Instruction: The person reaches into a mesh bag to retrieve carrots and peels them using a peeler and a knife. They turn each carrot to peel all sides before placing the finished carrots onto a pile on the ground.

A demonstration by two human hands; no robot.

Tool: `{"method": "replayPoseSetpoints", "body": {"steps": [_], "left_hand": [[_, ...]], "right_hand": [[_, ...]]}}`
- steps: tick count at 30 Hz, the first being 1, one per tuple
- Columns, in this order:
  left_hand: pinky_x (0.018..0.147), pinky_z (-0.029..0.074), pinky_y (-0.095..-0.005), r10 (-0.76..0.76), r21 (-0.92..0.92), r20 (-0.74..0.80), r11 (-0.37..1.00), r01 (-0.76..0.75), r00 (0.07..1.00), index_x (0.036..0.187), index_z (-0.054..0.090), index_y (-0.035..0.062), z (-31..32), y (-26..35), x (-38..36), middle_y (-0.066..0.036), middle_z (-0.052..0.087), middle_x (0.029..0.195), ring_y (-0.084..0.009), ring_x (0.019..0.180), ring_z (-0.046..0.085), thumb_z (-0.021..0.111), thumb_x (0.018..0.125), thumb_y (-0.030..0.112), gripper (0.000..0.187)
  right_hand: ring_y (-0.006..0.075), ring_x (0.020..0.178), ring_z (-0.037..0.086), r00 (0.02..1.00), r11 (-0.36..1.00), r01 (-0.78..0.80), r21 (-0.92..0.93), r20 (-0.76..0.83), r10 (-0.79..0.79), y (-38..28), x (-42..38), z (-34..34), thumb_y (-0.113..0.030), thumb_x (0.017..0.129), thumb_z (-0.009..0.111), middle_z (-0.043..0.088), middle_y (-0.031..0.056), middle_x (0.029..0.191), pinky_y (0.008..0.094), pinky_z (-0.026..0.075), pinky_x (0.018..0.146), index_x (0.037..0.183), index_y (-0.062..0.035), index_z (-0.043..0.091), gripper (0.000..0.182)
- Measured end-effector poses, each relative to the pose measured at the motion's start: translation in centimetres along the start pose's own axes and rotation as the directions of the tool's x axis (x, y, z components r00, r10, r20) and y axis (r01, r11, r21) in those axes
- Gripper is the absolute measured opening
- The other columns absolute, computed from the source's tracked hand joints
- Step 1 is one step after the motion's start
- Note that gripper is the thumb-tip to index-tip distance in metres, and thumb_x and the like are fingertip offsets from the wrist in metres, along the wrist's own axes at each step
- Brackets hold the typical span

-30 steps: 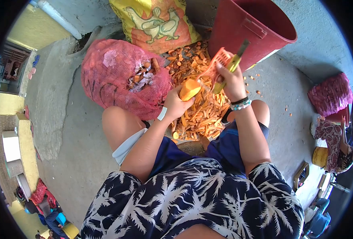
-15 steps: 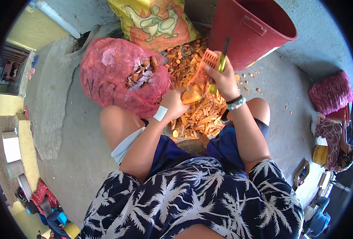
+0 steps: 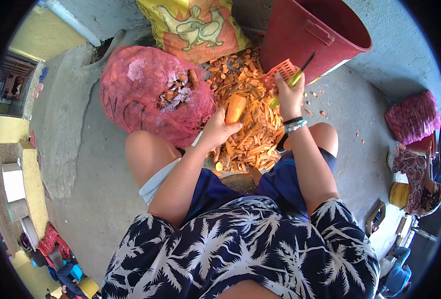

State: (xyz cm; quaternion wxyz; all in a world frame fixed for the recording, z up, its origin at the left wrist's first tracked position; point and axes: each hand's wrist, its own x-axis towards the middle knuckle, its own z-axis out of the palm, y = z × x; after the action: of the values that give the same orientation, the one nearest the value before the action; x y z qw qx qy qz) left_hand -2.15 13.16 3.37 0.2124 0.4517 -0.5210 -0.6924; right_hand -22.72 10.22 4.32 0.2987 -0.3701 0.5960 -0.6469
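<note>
Gripping a carrot (image 3: 236, 108) in the curled fingers of the left hand (image 3: 218, 130), above the peelings heap (image 3: 255, 149), near the mesh sack (image 3: 140, 99). Clutching an orange slotted tool (image 3: 279, 70) and, seemingly, a yellow-handled tool (image 3: 295, 78) in the right hand (image 3: 290, 97), near the red bin (image 3: 300, 45), with wide floor (image 3: 106, 159) left of the left knee (image 3: 143, 148).

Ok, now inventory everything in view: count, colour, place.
carrot: 1, orange, left grip
slotted tool: 1, orange, right grip
knife: 1, yellow handle, dark blade, right grip
peelings: uncountable, orange, on floor
mesh bag: 1, pink, left of peelings
sack: 1, yellow and orange, beyond peelings
bin: 1, dark red, beyond right grip
bundle: 1, purple, far right
edge clutter: uncounted, mixed, too small
shirt: 1, navy and white, worn
left grip: 1, holding carrot
right grip: 1, holding slotted tool, knife
</note>
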Motion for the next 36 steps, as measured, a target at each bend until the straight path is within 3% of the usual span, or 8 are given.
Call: {"method": "replayPoseSetpoints", "body": {"steps": [5, 9, 16, 21, 27, 31, 33, 36], "left_hand": [[0.048, 0.042, -0.0250, 0.090, 0.050, -0.012, 0.995, -0.089, 0.996, 0.114, 0.041, 0.0012, 0.0, -0.6, 0.5, -0.004, 0.053, 0.077, -0.0099, 0.056, 0.052, 0.056, 0.076, 0.006, 0.041], [0.043, 0.038, -0.0217, 0.012, 0.068, -0.061, 0.998, -0.007, 0.998, 0.114, 0.042, 0.0039, 0.0, -1.0, 0.0, -0.002, 0.049, 0.073, -0.0076, 0.050, 0.047, 0.055, 0.076, 0.007, 0.040], [0.079, 0.044, -0.0338, -0.151, 0.689, -0.148, 0.694, 0.212, 0.977, 0.109, 0.051, 0.0023, -5.4, -14.4, 6.1, -0.007, 0.060, 0.094, -0.0203, 0.089, 0.057, 0.060, 0.075, 0.008, 0.036], [0.090, 0.041, -0.0304, 0.124, 0.636, 0.004, 0.765, -0.099, 0.992, 0.126, 0.040, 0.0012, -0.2, 11.4, 7.0, -0.019, 0.052, 0.117, -0.0208, 0.108, 0.052, 0.064, 0.077, 0.022, 0.059], [0.083, 0.045, -0.0351, 0.966, 0.387, -0.181, 0.244, -0.889, 0.187, 0.122, 0.039, -0.0084, 2.6, 21.0, 10.1, -0.025, 0.048, 0.117, -0.0305, 0.105, 0.051, 0.073, 0.068, 0.023, 0.071], [0.093, 0.036, -0.0429, 0.862, 0.695, -0.173, 0.450, -0.561, 0.476, 0.118, 0.044, -0.0059, -0.9, 7.5, 14.5, -0.025, 0.047, 0.118, -0.0377, 0.112, 0.044, 0.064, 0.076, 0.022, 0.055], [0.101, 0.029, -0.0434, 0.150, 0.794, -0.350, 0.571, 0.208, 0.925, 0.126, 0.037, -0.0036, -3.8, 0.8, 15.0, -0.025, 0.037, 0.129, -0.0399, 0.121, 0.034, 0.062, 0.076, 0.039, 0.071], [0.102, 0.026, -0.0433, 0.066, 0.750, -0.646, 0.239, 0.616, 0.761, 0.136, 0.023, 0.0013, -8.8, -15.2, 15.8, -0.025, 0.040, 0.129, -0.0353, 0.125, 0.032, 0.055, 0.077, 0.049, 0.082]], "right_hand": [[0.0188, 0.084, 0.057, 0.965, 0.973, 0.191, -0.132, 0.208, -0.161, 0.0, -3.5, 2.2, 0.000, 0.075, 0.064, 0.055, 0.0104, 0.094, 0.0294, 0.051, 0.064, 0.107, -0.0039, 0.043, 0.038], [0.0187, 0.080, 0.056, 0.864, 0.921, 0.263, -0.286, -0.354, -0.357, 4.5, 4.8, -1.3, 0.001, 0.076, 0.062, 0.055, 0.0097, 0.094, 0.0293, 0.049, 0.068, 0.108, -0.0025, 0.042, 0.037], [0.0131, 0.057, 0.053, 0.895, 0.884, -0.051, 0.465, -0.371, 0.247, 1.2, 7.0, -3.7, 0.002, 0.082, 0.054, 0.055, 0.0058, 0.083, 0.0252, 0.044, 0.045, 0.108, -0.0062, 0.038, 0.032], [0.0132, 0.052, 0.051, 0.872, 0.830, -0.074, 0.553, -0.368, 0.323, 0.5, 10.3, -5.2, 0.001, 0.083, 0.052, 0.054, 0.0051, 0.079, 0.0255, 0.041, 0.041, 0.104, -0.0069, 0.040, 0.025], [0.0149, 0.055, 0.052, 0.900, 0.764, -0.154, 0.626, -0.230, 0.370, 2.5, 10.9, -4.0, 0.002, 0.082, 0.051, 0.057, 0.0051, 0.080, 0.0268, 0.042, 0.044, 0.101, -0.0080, 0.044, 0.023], [0.0146, 0.055, 0.051, 0.893, 0.755, -0.232, 0.614, -0.173, 0.415, 1.1, 9.8, -2.6, 0.001, 0.083, 0.051, 0.057, 0.0041, 0.079, 0.0256, 0.040, 0.046, 0.097, -0.0093, 0.047, 0.018], [0.0124, 0.055, 0.049, 0.879, 0.792, -0.263, 0.550, -0.201, 0.431, 0.6, 9.3, -1.5, -0.002, 0.085, 0.049, 0.054, 0.0022, 0.072, 0.0253, 0.038, 0.048, 0.087, -0.0081, 0.050, 0.007], [0.0134, 0.053, 0.050, 0.880, 0.755, -0.316, 0.575, -0.121, 0.460, 3.3, 9.7, -1.1, 0.001, 0.082, 0.053, 0.056, 0.0036, 0.076, 0.0254, 0.040, 0.045, 0.094, -0.0092, 0.045, 0.018]]}}
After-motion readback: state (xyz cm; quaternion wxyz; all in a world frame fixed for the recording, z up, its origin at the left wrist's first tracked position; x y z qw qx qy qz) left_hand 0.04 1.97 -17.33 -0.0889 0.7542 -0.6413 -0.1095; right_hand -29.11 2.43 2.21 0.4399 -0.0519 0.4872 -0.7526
